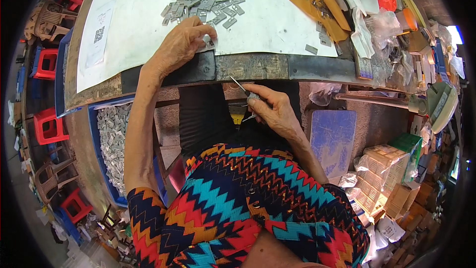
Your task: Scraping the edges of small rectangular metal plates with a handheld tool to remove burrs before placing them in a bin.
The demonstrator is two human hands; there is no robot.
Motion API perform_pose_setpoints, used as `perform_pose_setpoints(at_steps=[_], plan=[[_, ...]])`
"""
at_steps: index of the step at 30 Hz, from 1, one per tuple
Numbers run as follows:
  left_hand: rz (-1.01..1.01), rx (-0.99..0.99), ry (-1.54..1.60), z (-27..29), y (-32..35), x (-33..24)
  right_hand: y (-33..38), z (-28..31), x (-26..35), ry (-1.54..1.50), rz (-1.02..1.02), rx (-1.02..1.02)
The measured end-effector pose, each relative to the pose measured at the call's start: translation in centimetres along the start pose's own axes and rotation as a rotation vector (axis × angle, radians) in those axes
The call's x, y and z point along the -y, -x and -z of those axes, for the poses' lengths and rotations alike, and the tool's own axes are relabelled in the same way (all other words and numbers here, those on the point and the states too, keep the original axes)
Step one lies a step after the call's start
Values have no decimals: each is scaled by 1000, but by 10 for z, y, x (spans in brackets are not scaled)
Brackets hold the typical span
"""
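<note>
Here, the right hand pinches tweezers at frame centre, tips pointing upper left, while the left hand presses fingertips on a grey piece at the table edge.

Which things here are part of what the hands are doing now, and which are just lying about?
In use:
left hand on a small grey piece
right hand holding a thin pointed tool
pile of grey pieces
white sheet

Lying about:
red stools
blue bin of grey parts
yellow envelope
desk lamp

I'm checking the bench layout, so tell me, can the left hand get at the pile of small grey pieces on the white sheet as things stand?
Probably yes. The left hand rests on the white sheet just below the pile of grey pieces, with nothing between them.
</note>
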State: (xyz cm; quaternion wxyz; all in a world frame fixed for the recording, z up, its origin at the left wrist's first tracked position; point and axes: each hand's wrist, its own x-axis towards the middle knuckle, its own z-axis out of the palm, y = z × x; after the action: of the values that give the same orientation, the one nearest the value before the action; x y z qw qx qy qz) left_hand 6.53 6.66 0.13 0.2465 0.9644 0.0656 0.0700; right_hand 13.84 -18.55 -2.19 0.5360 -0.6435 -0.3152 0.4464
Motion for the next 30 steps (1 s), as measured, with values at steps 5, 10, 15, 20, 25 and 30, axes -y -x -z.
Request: perform_pose_setpoints(at_steps=[5, 10, 15, 20, 25, 30], plan=[[-12, -23, 98, -3, -1, 5, 1, -1, 3, -7, -27, 2], [-69, -34, 80, -3, -2, 3, 0, 4, 5, 1, -8, -18], [-37, -36, 114, -3, -1, -2, 1, 1, 5, -4, 15, -30], [-109, -2, 43, -5, -6, 0, 0, -1, 8, 12, -1, -24], [-108, -4, 56, -9, -10, 1, -1, -1, 8, -20, -1, -35], [-102, -44, 44, -7, -10, 0, -2, 2, 11, -15, -2, -48]])
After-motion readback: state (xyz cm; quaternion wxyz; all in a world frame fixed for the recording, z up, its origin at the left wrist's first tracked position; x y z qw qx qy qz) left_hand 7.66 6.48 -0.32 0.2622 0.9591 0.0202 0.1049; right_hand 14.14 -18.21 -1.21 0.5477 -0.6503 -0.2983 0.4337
